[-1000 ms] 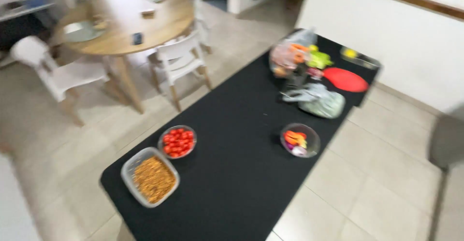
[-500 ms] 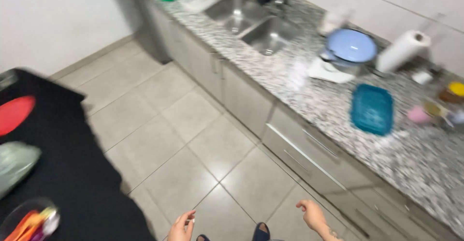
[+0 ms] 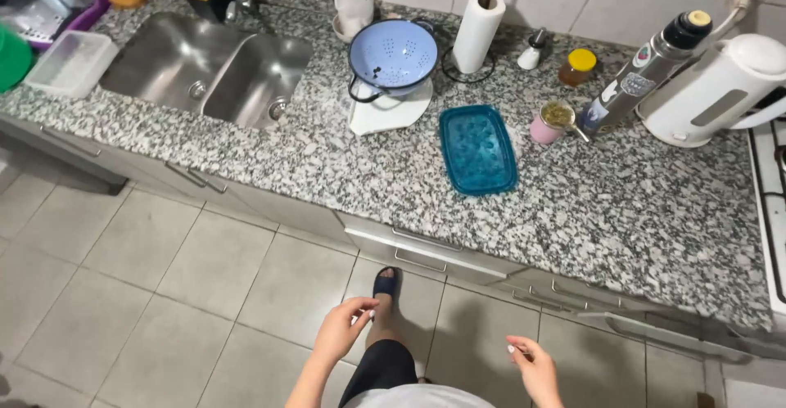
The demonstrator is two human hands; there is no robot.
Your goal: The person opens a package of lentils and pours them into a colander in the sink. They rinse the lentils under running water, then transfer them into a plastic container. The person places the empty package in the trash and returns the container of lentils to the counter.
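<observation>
Both hands hang low in the frame above the tiled floor (image 3: 164, 269), holding nothing. The left hand (image 3: 342, 329) sits just left of the bottom centre, fingers loosely curled with thumb and fingertips close together, empty. The right hand (image 3: 534, 365) is at the bottom, right of centre, fingers relaxed and slightly apart, also empty; its wrist is cut off by the lower edge. Between them a foot in a dark sandal (image 3: 385, 281) points toward the cabinet drawers (image 3: 426, 248).

Nearest above the hands, on the speckled granite counter (image 3: 589, 211), a blue rectangular lid or tray (image 3: 477, 148) lies flat in the middle of the frame. To its upper left a pale blue colander (image 3: 392, 54) rests on a white base. A paper towel roll (image 3: 478, 31) stands upright behind it. Right of the tray is a small pink cup (image 3: 550, 121) with something greenish inside, hard to make out, then a tilted-looking bottle (image 3: 643, 68) and a white kettle (image 3: 712, 89).

A double steel sink (image 3: 209, 68) fills the upper left. The items at the far upper left corner are cut off and unclear.
</observation>
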